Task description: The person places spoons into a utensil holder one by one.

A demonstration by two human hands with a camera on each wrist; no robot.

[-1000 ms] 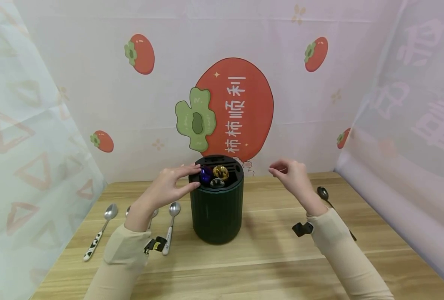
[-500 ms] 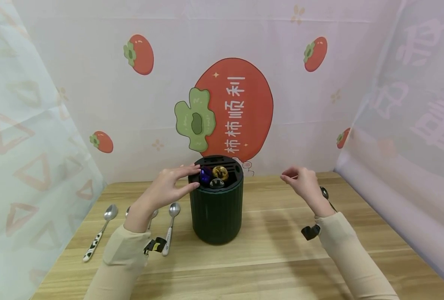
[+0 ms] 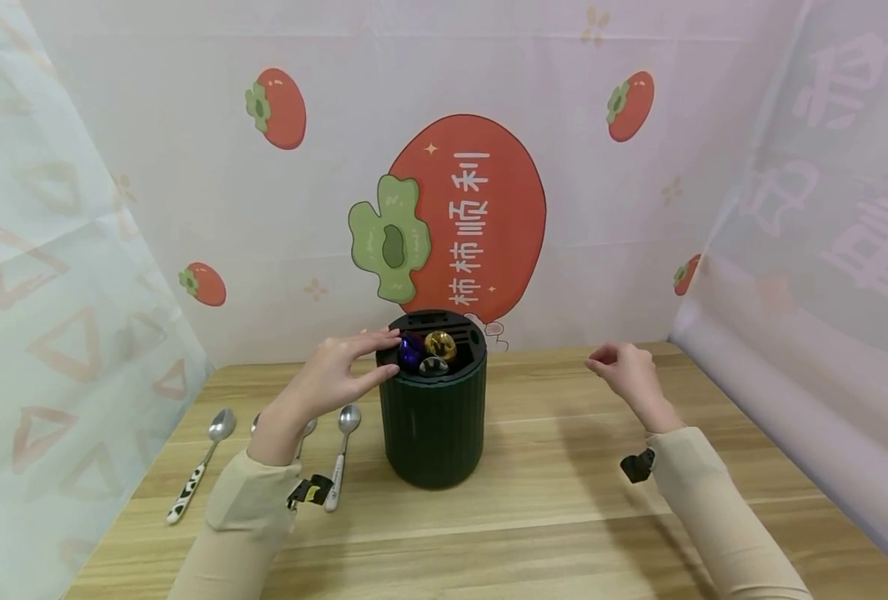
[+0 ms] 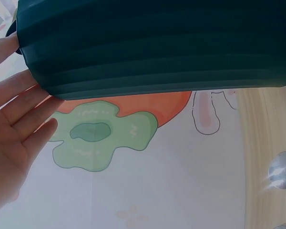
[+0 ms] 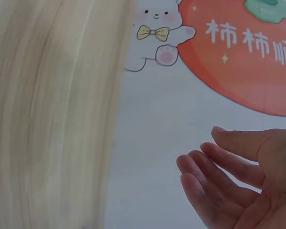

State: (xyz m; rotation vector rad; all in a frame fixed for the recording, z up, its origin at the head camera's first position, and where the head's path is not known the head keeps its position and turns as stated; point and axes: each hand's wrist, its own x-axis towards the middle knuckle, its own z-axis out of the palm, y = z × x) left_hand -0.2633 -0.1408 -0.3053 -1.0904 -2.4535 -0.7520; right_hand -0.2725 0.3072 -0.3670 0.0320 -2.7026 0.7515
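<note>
A dark green ribbed cylindrical holder [image 3: 433, 433] with a slotted black top stands upright mid-table. Shiny blue [image 3: 411, 351], gold [image 3: 440, 346] and silver [image 3: 433, 366] rounded ends, which look like spoon bowls, show in its opening. My left hand [image 3: 336, 371] rests extended fingers and thumb at the holder's upper left edge. In the left wrist view that hand [image 4: 19, 112] touches the holder's side [image 4: 157, 47] near its top. My right hand [image 3: 627, 375] hovers well right of the holder. Its fingers are loosely bent around nothing, as the right wrist view shows of the hand [image 5: 238, 181].
Several spoons lie at left: one with a cow-spot handle [image 3: 202, 467], one with a white handle [image 3: 341, 454], others partly behind my left wrist. The wooden table [image 3: 489, 542] meets a white printed backdrop [image 3: 579, 275] behind; cloth sides flank it.
My right hand has drifted right and slightly down, away from the holder, and now covers the black spoon seen earlier at right. My left hand and the holder have stayed put.
</note>
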